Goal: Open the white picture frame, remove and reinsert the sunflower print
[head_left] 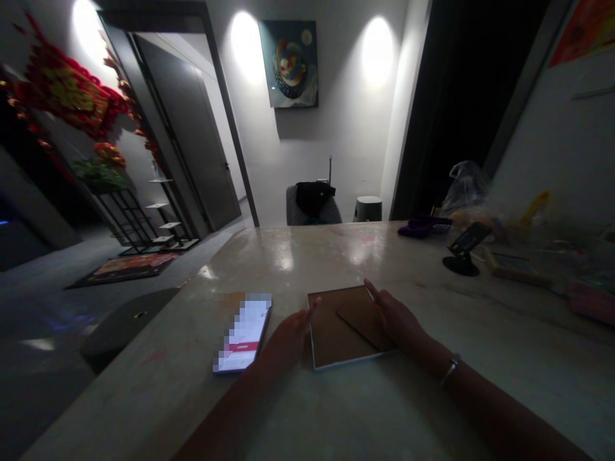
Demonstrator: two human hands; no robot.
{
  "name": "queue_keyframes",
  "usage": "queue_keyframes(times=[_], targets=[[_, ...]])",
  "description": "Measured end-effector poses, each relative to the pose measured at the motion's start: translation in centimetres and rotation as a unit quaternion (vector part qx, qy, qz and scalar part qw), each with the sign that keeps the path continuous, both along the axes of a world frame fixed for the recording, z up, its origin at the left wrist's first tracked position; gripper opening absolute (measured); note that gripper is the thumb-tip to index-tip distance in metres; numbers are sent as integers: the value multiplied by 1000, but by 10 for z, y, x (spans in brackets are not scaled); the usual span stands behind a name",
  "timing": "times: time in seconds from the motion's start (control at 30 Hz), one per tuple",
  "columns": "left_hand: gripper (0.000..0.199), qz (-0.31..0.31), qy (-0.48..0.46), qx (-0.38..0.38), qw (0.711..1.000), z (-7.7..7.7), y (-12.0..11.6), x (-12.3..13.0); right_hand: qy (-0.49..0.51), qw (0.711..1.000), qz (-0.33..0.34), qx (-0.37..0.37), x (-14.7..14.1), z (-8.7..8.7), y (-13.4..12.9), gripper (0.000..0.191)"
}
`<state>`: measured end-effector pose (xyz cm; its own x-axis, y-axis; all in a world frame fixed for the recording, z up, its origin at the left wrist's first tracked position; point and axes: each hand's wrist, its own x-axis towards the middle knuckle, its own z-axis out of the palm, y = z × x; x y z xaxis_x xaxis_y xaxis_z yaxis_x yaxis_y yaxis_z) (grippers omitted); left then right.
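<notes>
A square brown board with a thin pale rim, looking like a picture frame (331,339) turned face down, lies in front of me on the table. A slanting flap or line crosses its brown back. My left hand (291,336) is at its left edge, one digit raised over the rim and the other fingers hidden. Along the right edge, my right hand (396,317) holds the frame, a finger stretched toward the far corner. A lit phone (245,336), its screen blurred out, rests left of my left hand.
The pale marble-like table (307,416) spans the foreground. At its right stand a black phone stand (464,256), a purple item (423,226) and a clear plastic bag (466,186). A chair (314,208) is beyond the far edge; a dark stool (129,320) is at the left.
</notes>
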<state>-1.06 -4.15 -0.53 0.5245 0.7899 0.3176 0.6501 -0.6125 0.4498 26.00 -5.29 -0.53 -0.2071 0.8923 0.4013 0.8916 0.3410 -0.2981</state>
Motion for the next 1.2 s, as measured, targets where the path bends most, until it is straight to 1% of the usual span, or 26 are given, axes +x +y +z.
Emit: queue_keyframes(times=[0.1, 0.13, 0.23, 0.27, 0.3, 0.33, 0.4, 0.43, 0.53, 0.6, 0.7, 0.77, 0.87, 0.93, 1.0, 1.07, 1.1, 1.2], targets=[[54, 0, 30, -1, 1000, 6, -3, 3, 17, 1000, 10, -24, 0, 7, -2, 55], [49, 7, 25, -1, 1000, 9, -4, 4, 26, 999, 16, -29, -1, 10, -3, 51], [26, 33, 20, 8, 999, 22, -7, 9, 44, 997, 56, -43, -6, 19, -8, 34], [22, 48, 28, 14, 998, 26, -7, 10, 41, 995, 73, -49, -9, 21, -11, 32], [22, 59, 32, 20, 998, 29, -8, 11, 33, 994, 84, -57, -12, 22, -14, 33], [24, 64, 34, 23, 997, 31, -8, 11, 20, 994, 87, -63, -16, 23, -16, 38], [27, 77, 37, 21, 996, 31, -7, 11, -7, 994, 85, -70, -22, 23, -20, 52], [27, 86, 36, 17, 996, 29, -7, 11, -16, 994, 79, -73, -25, 22, -22, 55], [27, 108, 16, 5, 994, 24, -4, 8, -26, 994, 68, -77, -28, 21, -23, 51], [25, 114, -26, 3, 993, 22, -2, 7, -17, 994, 76, -71, -27, 21, -22, 47], [26, 138, -92, 8, 986, 24, 0, 5, 55, 995, 70, -47, -26, 22, -19, 42], [28, 160, -117, -3, 980, 26, 0, 4, 154, 986, 45, -46, -25, 22, -16, 39], [31, 160, -134, -42, 977, 27, -3, 5, 318, 945, 20, -74, -25, 18, -10, 36], [34, 148, -147, -79, 975, 25, -4, 8, 386, 918, 17, -94, -24, 14, -7, 34], [38, 131, -171, -126, 968, 22, -5, 12, 420, 899, 31, -120, -24, 11, -5, 33], [41, 112, -201, -156, 961, 19, -4, 16, 426, 891, 50, -152, -26, 10, -6, 30], [41, 103, -210, -164, 958, 19, -4, 18, 416, 893, 58, -164, -27, 11, -7, 28], [41, 121, -232, -178, 949, 21, -4, 19, 372, 903, 81, -200, -33, 16, -9, 21]])
